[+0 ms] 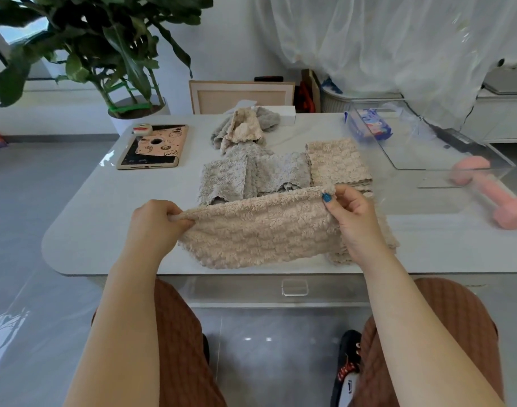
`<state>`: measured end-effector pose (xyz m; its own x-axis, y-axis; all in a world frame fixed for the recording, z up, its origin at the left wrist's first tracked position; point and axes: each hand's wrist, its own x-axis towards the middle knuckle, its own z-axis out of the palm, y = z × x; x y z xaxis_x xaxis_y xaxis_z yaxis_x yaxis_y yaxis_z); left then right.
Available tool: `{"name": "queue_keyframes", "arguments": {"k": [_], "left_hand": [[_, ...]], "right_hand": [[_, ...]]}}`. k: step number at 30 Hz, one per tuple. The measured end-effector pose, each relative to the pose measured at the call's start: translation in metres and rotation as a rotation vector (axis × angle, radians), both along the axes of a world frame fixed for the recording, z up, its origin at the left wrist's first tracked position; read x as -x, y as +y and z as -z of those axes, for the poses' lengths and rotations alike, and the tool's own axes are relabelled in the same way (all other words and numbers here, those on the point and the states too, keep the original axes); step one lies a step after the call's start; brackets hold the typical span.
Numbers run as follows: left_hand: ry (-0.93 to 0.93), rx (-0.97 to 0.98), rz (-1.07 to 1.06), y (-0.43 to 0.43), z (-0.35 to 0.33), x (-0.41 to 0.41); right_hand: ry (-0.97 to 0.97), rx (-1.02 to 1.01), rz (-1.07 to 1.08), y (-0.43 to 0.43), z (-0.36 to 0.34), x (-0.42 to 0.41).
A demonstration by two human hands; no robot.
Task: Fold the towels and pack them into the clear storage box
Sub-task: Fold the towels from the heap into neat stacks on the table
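I am holding a beige towel (pixel 260 230) by its top edge, stretched between both hands just above the near edge of the table (pixel 104 224). My left hand (pixel 154 224) has its fingers curled round the left corner; my right hand (pixel 354 218) pinches the right corner between thumb and fingers. The towel sags in the middle and hangs down towards me.

Just beyond my grip lie two grey towels (pixel 251 174), spread and overlapping. Beyond my right hand sits a folded beige pile (pixel 338 161), and more beige cloth lies under my right wrist. Further off, past the grey ones, is a loose heap of towels (pixel 245 127). The clear box (pixel 427 142) stands well to the right of my right hand and further away. A blue packet (pixel 371 124) shows through its wall; its printing is too blurred to read, and I cannot tell whether it lies inside or behind. A pink dumbbell (pixel 492 195) lies on the near side of the box.

Beyond my left hand lies a tablet (pixel 154 146) in a pink case with cartoon drawings; I cannot make out any lettering on it.

The table is white, glossy and round-cornered. The floor is grey tile. A potted plant (pixel 104 39) stands far to the left, a sheer white curtain (pixel 398 39) hangs far to the right
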<state>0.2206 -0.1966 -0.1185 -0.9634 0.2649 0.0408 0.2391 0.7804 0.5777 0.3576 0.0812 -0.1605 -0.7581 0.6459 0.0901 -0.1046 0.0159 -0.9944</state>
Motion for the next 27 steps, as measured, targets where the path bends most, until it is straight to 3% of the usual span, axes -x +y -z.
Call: {"name": "queue_keyframes", "arguments": {"k": [2,5,7,10,13,18,23,25,27], "left_hand": [[-0.163,-0.181,0.046,-0.001,0.001,0.004],[-0.608,-0.683,0.031,0.001,0.006,0.010],[-0.812,-0.791,-0.028,0.006,0.025,0.018],[-0.707,-0.569,-0.209,0.015,0.067,0.028],[-0.554,-0.452,-0.302,0.023,0.098,0.026],[-0.506,-0.599,-0.228,0.023,0.114,0.023],[-0.291,-0.688,-0.264,0.019,0.117,0.022],[-0.270,-0.649,-0.263,0.020,0.117,0.025],[-0.303,-0.475,-0.273,0.022,0.118,0.025]], "right_hand": [[-0.030,0.009,0.050,0.004,0.007,0.000],[-0.183,0.015,-0.009,0.009,0.018,0.000],[-0.375,-0.067,-0.122,0.004,0.022,0.000],[-0.636,-0.233,-0.216,-0.002,0.037,0.005],[-0.736,-0.258,-0.257,-0.011,0.045,0.009],[-0.686,-0.247,-0.294,-0.016,0.057,0.018],[-0.525,-0.285,-0.138,-0.022,0.064,0.025],[-0.554,-0.340,-0.167,-0.023,0.068,0.028],[-0.620,-0.441,-0.169,-0.024,0.071,0.030]]}}
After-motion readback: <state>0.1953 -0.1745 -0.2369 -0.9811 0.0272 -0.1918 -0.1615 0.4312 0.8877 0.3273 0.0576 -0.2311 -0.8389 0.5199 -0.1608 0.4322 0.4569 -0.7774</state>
